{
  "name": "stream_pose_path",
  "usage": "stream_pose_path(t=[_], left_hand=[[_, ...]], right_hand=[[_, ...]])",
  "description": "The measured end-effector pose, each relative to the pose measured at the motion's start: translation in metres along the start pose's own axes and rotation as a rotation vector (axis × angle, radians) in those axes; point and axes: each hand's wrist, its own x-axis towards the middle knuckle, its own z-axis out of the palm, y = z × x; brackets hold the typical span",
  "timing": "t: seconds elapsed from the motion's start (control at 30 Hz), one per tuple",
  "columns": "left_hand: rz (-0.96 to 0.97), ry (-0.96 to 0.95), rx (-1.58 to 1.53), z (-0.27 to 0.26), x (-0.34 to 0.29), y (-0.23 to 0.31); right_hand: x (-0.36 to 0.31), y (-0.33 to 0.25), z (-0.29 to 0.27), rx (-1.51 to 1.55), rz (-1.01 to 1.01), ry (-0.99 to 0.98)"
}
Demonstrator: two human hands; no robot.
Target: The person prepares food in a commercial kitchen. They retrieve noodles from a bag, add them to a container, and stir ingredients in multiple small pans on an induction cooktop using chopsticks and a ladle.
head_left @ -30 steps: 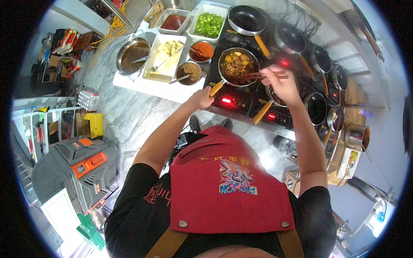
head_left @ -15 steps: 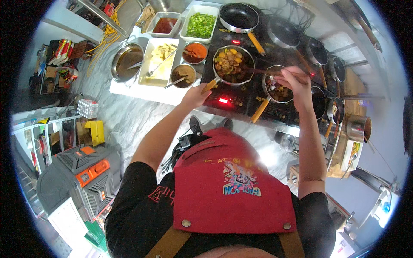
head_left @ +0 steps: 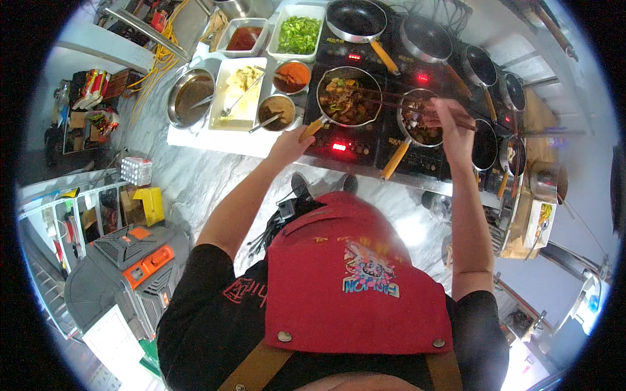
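My left hand (head_left: 289, 147) is closed around the wooden handle of a saucepan (head_left: 322, 120) on a black induction cooker. Browned food with green and yellow pieces (head_left: 349, 98) fills that pan. In my right hand (head_left: 450, 119) is a pair of long dark chopsticks (head_left: 398, 103), their tips reaching left into the same pan. Below the chopsticks and my right hand stands a second saucepan (head_left: 405, 134) with dark food and pale and purple bits. Its wooden handle (head_left: 395, 161) points toward me, and my fingers cover part of its right side.
Left of the cookers are a tub of chopped greens (head_left: 300, 34), a tub of red sauce (head_left: 244, 39), a white tray of pale yellow food (head_left: 229, 114), bowls of orange (head_left: 291, 76) and brown seasoning (head_left: 277, 112), and a steel pot (head_left: 190, 98). Several black pans (head_left: 356, 21) stand behind and rightward.
The food in the left saucepan has been stirred about, its yellow pieces now less visible. My right hand has turned slightly, and the chopsticks lie a little higher. The left hand keeps its grip.
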Motion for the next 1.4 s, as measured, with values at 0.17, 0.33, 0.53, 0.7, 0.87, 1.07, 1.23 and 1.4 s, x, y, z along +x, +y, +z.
stream_pose_path(t=[0.17, 0.33, 0.53, 0.7, 0.87, 1.07, 1.23, 1.4], left_hand=[[-0.027, -0.028, -0.058, 0.006, 0.006, 0.010], [-0.019, 0.000, -0.005, 0.008, 0.005, 0.010], [-0.032, -0.041, -0.029, 0.005, 0.005, 0.012], [-0.015, -0.022, 0.024, 0.008, 0.008, 0.007], [-0.028, -0.045, -0.001, 0.004, 0.007, 0.010], [0.030, 0.015, 0.024, 0.012, 0.008, 0.004], [-0.031, -0.047, 0.018, 0.004, 0.007, 0.011], [-0.028, -0.055, 0.012, 0.004, 0.005, 0.010]], right_hand=[[0.019, 0.022, 0.029, -0.108, -0.021, -0.096], [0.026, 0.036, 0.031, -0.160, -0.076, -0.093], [0.026, 0.050, 0.041, 0.008, -0.036, -0.063], [0.026, 0.054, 0.043, -0.041, -0.112, 0.010], [0.024, 0.022, 0.036, -0.143, -0.113, 0.011], [0.011, 0.023, 0.054, -0.187, -0.206, -0.142], [0.010, 0.017, 0.052, -0.087, -0.172, -0.151], [0.017, -0.009, 0.046, -0.194, -0.150, -0.155]])
